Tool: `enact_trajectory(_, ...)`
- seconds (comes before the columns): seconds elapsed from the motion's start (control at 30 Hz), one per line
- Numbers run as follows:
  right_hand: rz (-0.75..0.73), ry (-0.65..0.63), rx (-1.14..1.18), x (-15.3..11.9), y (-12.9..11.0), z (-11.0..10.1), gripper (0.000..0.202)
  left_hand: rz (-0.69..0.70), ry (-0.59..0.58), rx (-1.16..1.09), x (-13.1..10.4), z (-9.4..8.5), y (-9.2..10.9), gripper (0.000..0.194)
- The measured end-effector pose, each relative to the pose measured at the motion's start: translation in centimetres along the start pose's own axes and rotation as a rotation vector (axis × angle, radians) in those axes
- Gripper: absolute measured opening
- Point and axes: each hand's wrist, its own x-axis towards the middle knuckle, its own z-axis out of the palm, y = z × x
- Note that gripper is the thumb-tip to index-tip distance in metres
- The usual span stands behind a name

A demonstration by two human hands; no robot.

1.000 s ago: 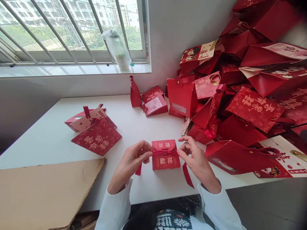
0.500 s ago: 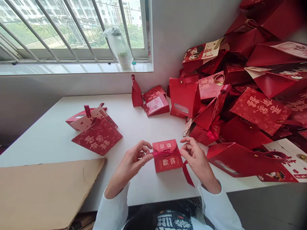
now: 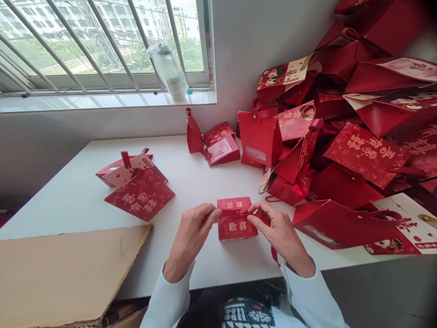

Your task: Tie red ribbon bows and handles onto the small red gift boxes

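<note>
l hand [image 3: 191, 232] & r hand [image 3: 279, 228] each pinch ribbon [image 3: 274, 255] btwn thumb & fingers, either side of box [image 3: 237, 231]

Daylight from barred window [image 3: 102, 50]; wide-angle stretch; upper-right corner dark, blurred.

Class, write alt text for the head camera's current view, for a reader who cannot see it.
A left hand and right hand work with a red ribbon on a small red box on a white table. A pile of red gift boxes fills the right side; a few more boxes and some cardboard lie left, near a barred window.
</note>
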Motion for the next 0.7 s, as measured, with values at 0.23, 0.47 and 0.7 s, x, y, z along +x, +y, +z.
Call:
enact_trajectory(0.23,0.018,0.015,0.253,0.6,1.4,0.7,0.016,-0.187,-0.070,-0.456,1.1,1.1,-1.2,0.044)
enact_trajectory(0.47,0.044,0.061,0.338,0.8,1.8,0.6,0.017,-0.175,-0.262,-0.428,0.9,0.0,-2.3,0.045)
enact_trajectory(0.7,0.055,0.048,0.311,0.8,1.5,0.8,0.017,-0.137,-0.272,-0.212,0.0,-1.0,-0.5,0.033)
